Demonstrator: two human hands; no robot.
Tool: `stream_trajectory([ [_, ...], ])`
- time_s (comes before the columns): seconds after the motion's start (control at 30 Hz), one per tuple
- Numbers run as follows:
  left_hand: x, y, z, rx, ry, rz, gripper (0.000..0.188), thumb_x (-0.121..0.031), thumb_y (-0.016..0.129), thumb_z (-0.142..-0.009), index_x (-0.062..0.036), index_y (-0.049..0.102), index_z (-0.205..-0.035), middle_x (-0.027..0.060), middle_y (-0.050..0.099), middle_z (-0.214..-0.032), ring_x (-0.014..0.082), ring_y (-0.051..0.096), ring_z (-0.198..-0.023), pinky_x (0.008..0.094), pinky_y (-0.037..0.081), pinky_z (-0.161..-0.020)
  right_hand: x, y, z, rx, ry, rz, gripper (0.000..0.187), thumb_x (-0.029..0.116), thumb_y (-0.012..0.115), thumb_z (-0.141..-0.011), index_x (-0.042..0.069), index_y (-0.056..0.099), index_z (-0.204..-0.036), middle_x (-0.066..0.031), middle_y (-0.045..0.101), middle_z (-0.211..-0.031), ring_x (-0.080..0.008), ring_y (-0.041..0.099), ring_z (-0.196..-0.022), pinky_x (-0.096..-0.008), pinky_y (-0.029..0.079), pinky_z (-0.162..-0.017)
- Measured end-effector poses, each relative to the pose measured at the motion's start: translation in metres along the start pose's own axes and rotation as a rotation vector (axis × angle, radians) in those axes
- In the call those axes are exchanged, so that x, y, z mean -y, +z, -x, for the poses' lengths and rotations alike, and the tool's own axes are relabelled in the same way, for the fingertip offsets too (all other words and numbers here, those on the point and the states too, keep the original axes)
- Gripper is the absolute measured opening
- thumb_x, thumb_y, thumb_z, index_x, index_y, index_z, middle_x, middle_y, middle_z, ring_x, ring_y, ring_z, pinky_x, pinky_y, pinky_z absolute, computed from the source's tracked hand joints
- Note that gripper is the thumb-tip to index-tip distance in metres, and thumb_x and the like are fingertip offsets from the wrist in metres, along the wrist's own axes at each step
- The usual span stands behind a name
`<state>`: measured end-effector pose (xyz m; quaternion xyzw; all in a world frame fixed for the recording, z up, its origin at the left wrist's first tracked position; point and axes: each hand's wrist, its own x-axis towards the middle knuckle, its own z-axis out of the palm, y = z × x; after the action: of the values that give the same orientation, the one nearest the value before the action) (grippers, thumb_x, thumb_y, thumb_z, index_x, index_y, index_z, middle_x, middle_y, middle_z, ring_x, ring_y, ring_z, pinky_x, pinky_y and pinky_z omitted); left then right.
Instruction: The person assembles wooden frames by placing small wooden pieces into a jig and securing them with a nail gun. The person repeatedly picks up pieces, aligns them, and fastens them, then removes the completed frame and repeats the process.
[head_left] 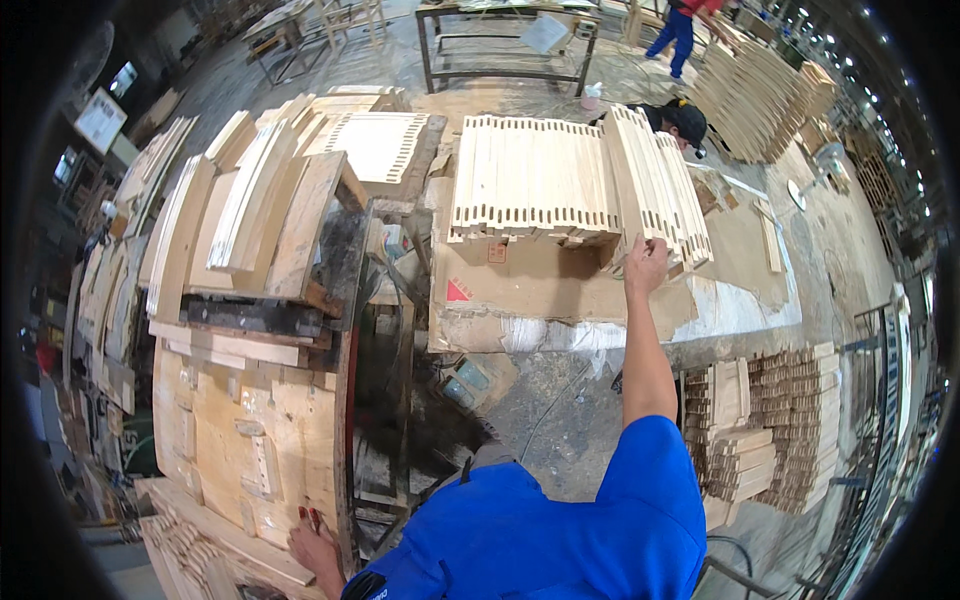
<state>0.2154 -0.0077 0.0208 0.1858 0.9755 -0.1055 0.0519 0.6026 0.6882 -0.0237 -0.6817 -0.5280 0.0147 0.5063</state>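
Observation:
My right arm is stretched forward, and my right hand closes on the near end of a pale slotted wooden board. That board belongs to a raised row on top of a stack of similar boards, which have oval slots along their ends. At the lower left, my left hand lies by the edge of a wooden work panel, its fingers apart and nothing visible in them. Small wooden blocks are fixed on that panel.
Cardboard lies under the stack. More boards stand on the left bench, and cut pieces are piled at right. Behind the stack a person in a dark cap is partly hidden. A metal table and another person are farther back.

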Motion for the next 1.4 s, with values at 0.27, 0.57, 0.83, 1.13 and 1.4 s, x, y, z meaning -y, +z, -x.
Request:
stream_trajectory([
  [0.27,-0.203,-0.082,-0.032,0.144,0.691,0.9,0.031,-0.026,0.073,-0.097,-0.0039,0.076,-0.119,0.0195,0.075,-0.116,0.0364,0.072,-0.109,0.0423,0.056,-0.096,0.005,-0.108,-0.031,-0.306,-0.029,-0.34,0.028,0.024,0.066,-0.106,-0.001,0.054,-0.106,-0.0109,0.056,-0.099,-0.0229,0.055,-0.09,-0.0395,0.049,-0.084],
  [0.57,-0.265,-0.052,0.032,1.349,0.378,1.824,0.07,-0.029,0.064,-0.109,0.0014,0.029,-0.162,0.02,0.059,-0.149,0.0308,0.065,-0.131,0.0407,0.052,-0.113,-0.038,-0.315,0.151,0.38,0.396,-0.727,0.05,0.036,0.062,-0.107,-0.003,0.056,-0.137,-0.0165,0.062,-0.133,-0.0316,0.065,-0.118,-0.0422,0.057,-0.1],
  [0.83,-0.176,-0.023,0.002,1.233,-0.112,2.331,0.042,-0.035,0.061,-0.111,-0.0076,0.057,-0.142,0.0085,0.065,-0.143,0.0216,0.063,-0.133,0.0416,0.05,-0.118,0.043,-0.262,0.24,0.916,0.561,-0.643,0.044,0.037,0.055,-0.113,0.001,0.057,-0.139,-0.008,0.063,-0.126,-0.0199,0.061,-0.114,-0.0349,0.049,-0.101],
  [1.13,-0.168,0.001,-0.029,1.074,-0.161,2.533,0.043,-0.035,0.058,-0.112,-0.0056,0.055,-0.144,0.0133,0.062,-0.147,0.0266,0.059,-0.139,0.0468,0.047,-0.121,0.134,-0.191,0.247,1.025,0.452,-0.718,0.04,0.04,0.054,-0.114,0.001,0.064,-0.113,-0.0052,0.066,-0.104,-0.0148,0.061,-0.092,-0.0334,0.051,-0.084],
  [1.4,-0.132,0.043,-0.055,0.85,-0.514,2.532,0.039,-0.035,0.069,-0.106,-0.0104,0.061,-0.135,0.0078,0.069,-0.127,0.0224,0.067,-0.12,0.0437,0.056,-0.109,0.153,-0.16,0.367,1.175,0.477,-0.653,0.034,0.042,0.055,-0.113,0.01,0.054,-0.102,0.0007,0.058,-0.079,-0.0086,0.056,-0.066,-0.0255,0.045,-0.054],
])
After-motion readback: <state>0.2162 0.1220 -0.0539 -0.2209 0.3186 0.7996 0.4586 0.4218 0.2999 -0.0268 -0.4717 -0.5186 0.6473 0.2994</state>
